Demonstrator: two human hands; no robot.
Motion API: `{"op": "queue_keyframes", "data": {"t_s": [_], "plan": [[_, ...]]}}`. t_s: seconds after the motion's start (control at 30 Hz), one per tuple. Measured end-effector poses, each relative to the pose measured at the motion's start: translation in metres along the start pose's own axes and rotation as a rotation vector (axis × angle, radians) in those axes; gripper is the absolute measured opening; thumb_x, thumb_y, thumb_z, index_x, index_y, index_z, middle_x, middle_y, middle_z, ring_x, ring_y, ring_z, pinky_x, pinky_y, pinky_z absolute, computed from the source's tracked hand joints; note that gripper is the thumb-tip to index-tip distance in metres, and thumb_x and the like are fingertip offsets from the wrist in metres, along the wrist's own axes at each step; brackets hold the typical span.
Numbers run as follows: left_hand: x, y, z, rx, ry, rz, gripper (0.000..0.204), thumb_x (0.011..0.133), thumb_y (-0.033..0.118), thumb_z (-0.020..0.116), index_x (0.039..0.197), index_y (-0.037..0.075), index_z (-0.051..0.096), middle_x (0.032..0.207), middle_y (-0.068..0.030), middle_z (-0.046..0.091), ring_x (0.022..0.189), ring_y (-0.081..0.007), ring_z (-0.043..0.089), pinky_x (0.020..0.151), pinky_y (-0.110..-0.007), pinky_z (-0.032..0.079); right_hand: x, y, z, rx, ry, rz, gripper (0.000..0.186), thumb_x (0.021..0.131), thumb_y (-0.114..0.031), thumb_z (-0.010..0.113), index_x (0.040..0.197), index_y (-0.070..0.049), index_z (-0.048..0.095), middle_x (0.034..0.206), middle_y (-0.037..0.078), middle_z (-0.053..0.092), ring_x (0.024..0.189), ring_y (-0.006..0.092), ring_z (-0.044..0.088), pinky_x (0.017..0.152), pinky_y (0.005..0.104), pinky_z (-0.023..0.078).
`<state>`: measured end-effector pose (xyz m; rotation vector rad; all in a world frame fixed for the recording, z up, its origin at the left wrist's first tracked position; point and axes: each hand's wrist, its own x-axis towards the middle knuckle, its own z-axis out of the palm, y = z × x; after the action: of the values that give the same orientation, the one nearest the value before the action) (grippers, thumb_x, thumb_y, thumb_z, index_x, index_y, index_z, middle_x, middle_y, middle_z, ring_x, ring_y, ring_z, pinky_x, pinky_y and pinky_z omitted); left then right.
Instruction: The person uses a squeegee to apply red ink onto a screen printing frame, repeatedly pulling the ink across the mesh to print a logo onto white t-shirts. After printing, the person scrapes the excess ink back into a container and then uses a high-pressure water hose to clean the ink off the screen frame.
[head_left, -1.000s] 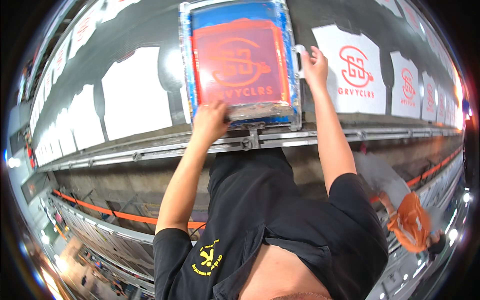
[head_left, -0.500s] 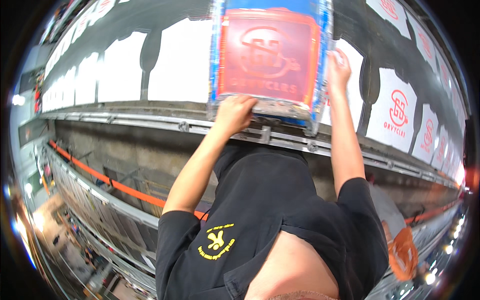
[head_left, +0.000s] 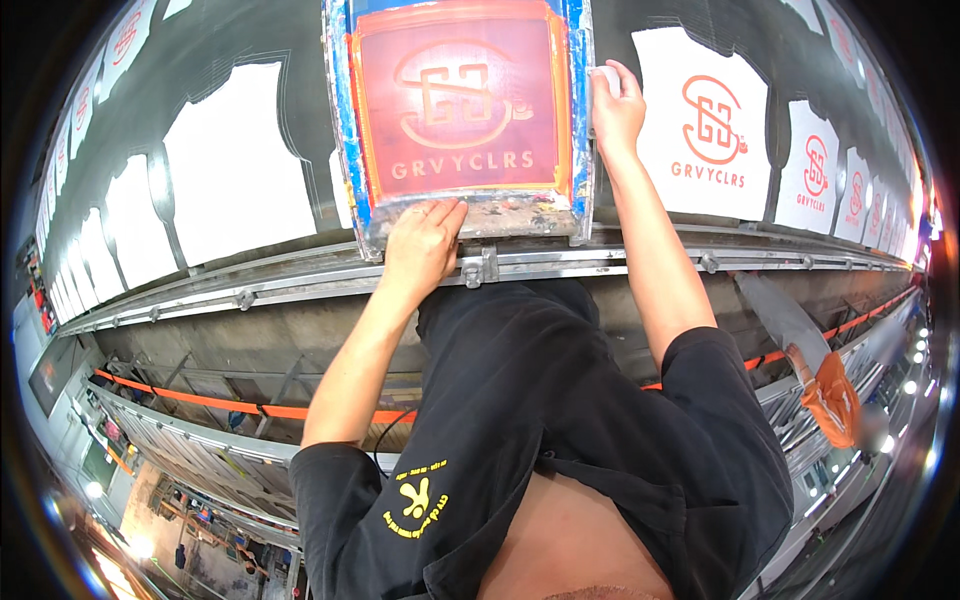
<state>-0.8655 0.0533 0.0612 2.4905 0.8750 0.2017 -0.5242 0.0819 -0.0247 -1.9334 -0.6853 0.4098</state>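
Note:
A screen-printing frame (head_left: 585, 180) with blue, worn edges and a red mesh (head_left: 460, 150) bearing a pale emblem stands over the long dark printing table (head_left: 320, 80). My left hand (head_left: 422, 245) is closed on the frame's stained near edge. At the frame's right side, my right hand (head_left: 617, 110) grips a pale handle (head_left: 602, 85). Just right of it lies a white shirt panel (head_left: 660, 120) with a red printed emblem; left of the frame is a blank white panel (head_left: 230, 170).
A metal rail (head_left: 540, 262) runs along the table's near edge. More white panels line both sides. An orange band (head_left: 280, 410) runs along lower structures behind me. A person in orange (head_left: 835, 400) is at the lower right, apart from my hands.
The frame, held in both my hands, has moved leftward along the table by about one panel, uncovering a printed panel on its right. The view has swung meanwhile.

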Motion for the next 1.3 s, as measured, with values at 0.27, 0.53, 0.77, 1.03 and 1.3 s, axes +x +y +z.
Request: {"op": "queue_keyframes", "data": {"t_s": [0.27, 0.53, 0.77, 1.03, 1.3], "plan": [[0.083, -0.042, -0.044, 0.157, -0.138, 0.417, 0.049, 0.073, 0.003, 0.073, 0.122, 0.009, 0.073, 0.124, -0.0064, 0.073, 0.117, -0.0226, 0.066, 0.107, -0.043, 0.045, 0.003, 0.002, 0.001, -0.068, -0.086, 0.123, 0.04, 0.093, -0.025, 0.072, 0.128, -0.007, 0.067, 0.114, 0.012, 0.073, 0.105, 0.0197, 0.069, 0.093, 0.0321, 0.052], [0.201, -0.047, -0.019, 0.046, -0.257, 0.721, 0.038, 0.079, 0.008, 0.07, 0.117, 0.009, 0.076, 0.121, -0.005, 0.074, 0.121, -0.0231, 0.064, 0.114, -0.044, 0.04, 0.003, 0.002, 0.0, -0.144, -0.023, 0.072, 0.041, 0.089, -0.036, 0.072, 0.125, -0.015, 0.07, 0.103, 0.015, 0.077, 0.095, 0.0281, 0.074, 0.085, 0.0375, 0.056], [0.265, -0.04, 0.005, 0.013, -0.315, 0.917, 0.033, 0.082, 0.005, 0.065, 0.112, 0.008, 0.077, 0.115, -0.0075, 0.074, 0.116, -0.0228, 0.065, 0.115, -0.043, 0.038, 0.001, -0.005, -0.003, -0.169, -0.027, 0.088, 0.042, 0.09, -0.035, 0.071, 0.126, -0.014, 0.068, 0.101, 0.015, 0.076, 0.091, 0.0263, 0.074, 0.083, 0.0365, 0.056], [0.287, -0.038, 0.012, 0.073, -0.331, 0.972, 0.029, 0.079, 0.005, 0.066, 0.105, 0.012, 0.077, 0.108, -0.0038, 0.075, 0.111, -0.0212, 0.066, 0.11, -0.039, 0.04, 0.0, -0.01, 0.0, -0.194, -0.022, 0.115, 0.041, 0.09, -0.033, 0.072, 0.126, -0.014, 0.067, 0.1, 0.014, 0.076, 0.086, 0.0242, 0.073, 0.081, 0.036, 0.056], [0.301, -0.016, 0.009, 0.44, -0.438, 0.847, 0.03, 0.07, 0.008, 0.077, 0.097, 0.02, 0.076, 0.095, 0.0021, 0.072, 0.105, -0.0189, 0.067, 0.104, -0.036, 0.042, 0.0, -0.007, 0.0, -0.191, -0.024, 0.096, 0.043, 0.089, -0.031, 0.073, 0.128, -0.013, 0.066, 0.105, 0.015, 0.075, 0.089, 0.0247, 0.074, 0.083, 0.0358, 0.056]]}}
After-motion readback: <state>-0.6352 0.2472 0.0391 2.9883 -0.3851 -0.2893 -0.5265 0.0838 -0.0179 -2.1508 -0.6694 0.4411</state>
